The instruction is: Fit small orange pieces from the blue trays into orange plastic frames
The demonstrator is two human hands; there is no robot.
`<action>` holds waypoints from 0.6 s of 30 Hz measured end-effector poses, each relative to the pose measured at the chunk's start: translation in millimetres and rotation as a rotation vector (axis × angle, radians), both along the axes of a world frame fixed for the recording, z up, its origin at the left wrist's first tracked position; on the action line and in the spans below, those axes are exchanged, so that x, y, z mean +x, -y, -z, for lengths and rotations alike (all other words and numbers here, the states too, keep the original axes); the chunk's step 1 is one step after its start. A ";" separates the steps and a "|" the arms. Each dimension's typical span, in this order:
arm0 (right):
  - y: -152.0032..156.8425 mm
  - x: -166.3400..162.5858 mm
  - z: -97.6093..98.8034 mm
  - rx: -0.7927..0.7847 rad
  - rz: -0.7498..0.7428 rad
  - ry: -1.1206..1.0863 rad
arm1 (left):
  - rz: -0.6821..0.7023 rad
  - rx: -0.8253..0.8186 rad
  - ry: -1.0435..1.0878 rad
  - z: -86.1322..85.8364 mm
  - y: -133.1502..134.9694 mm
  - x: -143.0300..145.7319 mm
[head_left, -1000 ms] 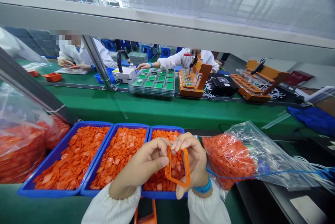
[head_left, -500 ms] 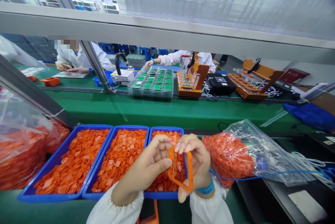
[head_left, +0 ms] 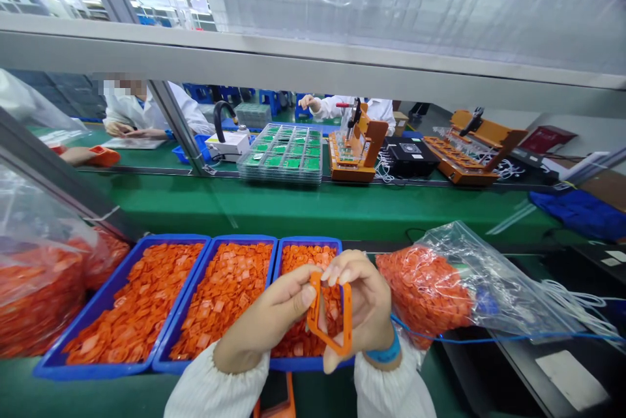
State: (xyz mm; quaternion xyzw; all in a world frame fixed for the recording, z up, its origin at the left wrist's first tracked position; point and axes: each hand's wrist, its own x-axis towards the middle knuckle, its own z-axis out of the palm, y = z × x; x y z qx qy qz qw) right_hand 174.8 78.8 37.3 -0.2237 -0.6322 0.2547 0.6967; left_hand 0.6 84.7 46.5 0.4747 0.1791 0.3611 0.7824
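Observation:
Both hands hold one orange plastic frame (head_left: 345,320), a rounded rectangle with an open middle, tilted upright above the right-hand tray. My left hand (head_left: 288,300) pinches its left side between thumb and fingers. Around its right side and top, my right hand (head_left: 366,300) is closed, with the fingertips on the upper edge and the thumb low down. Behind the hands stands a blue tray (head_left: 313,240) of small orange plastic pieces (head_left: 303,255), partly hidden by them. Below my wrists, a dark-faced orange casing (head_left: 274,395) lies partly in view on the green bench.
Two more blue trays (head_left: 183,237) of orange pieces stand to the left. Bagged orange parts flank them: one bag (head_left: 425,287) right, another (head_left: 39,294) far left. Beyond are stacked clear trays (head_left: 281,154) with green boards, orange fixtures (head_left: 359,150) and co-workers. A metal shelf beam (head_left: 293,66) crosses above.
The orange frame has shifted slightly down and left, and my left fingers have closed further onto its side. Across the bench, a co-worker's hand has lifted off the clear trays.

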 end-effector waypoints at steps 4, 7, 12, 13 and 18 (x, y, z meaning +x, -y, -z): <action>-0.2 -1.6 4.5 -0.017 0.067 -0.005 | -0.120 0.022 -0.086 4.3 4.3 3.7; -1.2 -2.3 6.3 -0.014 0.070 -0.021 | -0.195 0.099 -0.155 8.7 7.3 6.6; -2.4 -2.2 7.3 0.004 0.030 -0.032 | -0.192 0.099 -0.142 13.8 11.5 9.1; -2.5 -1.9 7.6 0.001 0.023 -0.042 | -0.196 0.101 -0.143 13.9 12.3 9.8; -3.1 -1.7 4.6 -0.032 -0.021 -0.106 | -0.197 0.070 -0.100 12.0 12.8 14.0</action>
